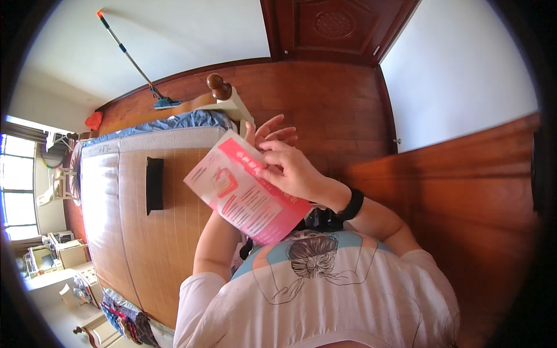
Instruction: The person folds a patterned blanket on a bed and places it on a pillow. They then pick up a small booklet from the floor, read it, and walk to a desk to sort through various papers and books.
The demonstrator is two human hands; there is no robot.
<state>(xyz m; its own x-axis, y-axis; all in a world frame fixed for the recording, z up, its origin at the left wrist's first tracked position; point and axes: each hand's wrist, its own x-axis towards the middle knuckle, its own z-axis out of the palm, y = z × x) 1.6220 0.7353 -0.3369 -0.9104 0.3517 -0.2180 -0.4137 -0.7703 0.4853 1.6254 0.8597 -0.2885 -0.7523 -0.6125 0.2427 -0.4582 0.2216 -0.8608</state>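
Observation:
A flat pink-and-white printed packet or sheet (243, 191) is tilted in front of my chest and bears writing and a picture. My right hand (291, 169), with a black band at its wrist, has its thumb and bent fingers on the packet's upper right edge. Behind the packet is my left hand (272, 130); its spread fingers show past the top corner, close to my right fingertips. The packet covers the left palm and wrist, so whether that hand grips it cannot be seen.
Left of me is a bed with a brown mat (182, 256), a black box-like object (155, 186) and a wooden-knobbed post (219, 87). A flat mop (167, 103) leans on the wall. Ahead is a dark wooden door (333, 26); brown wooden furniture (457, 174) is at right.

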